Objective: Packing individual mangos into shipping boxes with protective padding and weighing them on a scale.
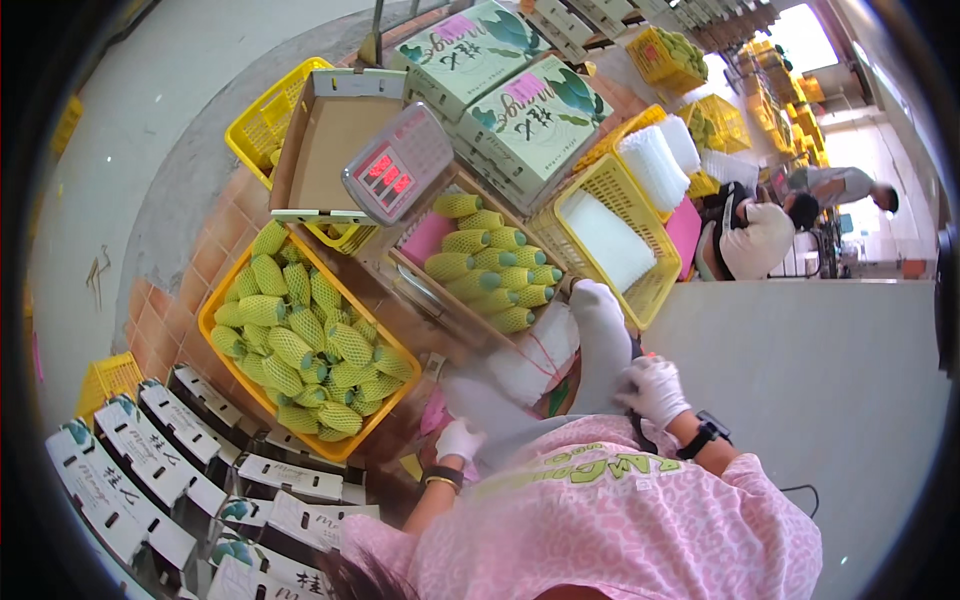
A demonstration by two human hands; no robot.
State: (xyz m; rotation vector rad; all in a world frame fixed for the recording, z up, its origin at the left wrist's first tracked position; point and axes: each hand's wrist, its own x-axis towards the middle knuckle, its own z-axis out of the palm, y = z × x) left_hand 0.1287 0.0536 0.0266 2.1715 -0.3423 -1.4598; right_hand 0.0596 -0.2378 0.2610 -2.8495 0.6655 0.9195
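My left hand [459, 441], in a white glove, is beside my left thigh, close to the crate of mangoes. Its fingers are partly hidden, so whether they hold anything is unclear. My right hand [656, 390], also gloved, rests by my right hip with its fingers curled over a dark item. A small orange-red spot shows beside it, and I cannot make out what it is. Before my knees, an open carton [420, 259] holds rows of mangoes [491, 259] in yellow foam nets and a pink sheet. A digital scale display [397, 165] stands behind, lit with red digits.
On my left stands a yellow crate [409, 386] full of netted mangoes. An empty carton [345, 142] sits behind it. Closed green mango boxes [532, 135] are stacked ahead. A yellow basket [652, 289] holds white foam sheets. Folded cartons [112, 487] line the lower left. Two people are farther right.
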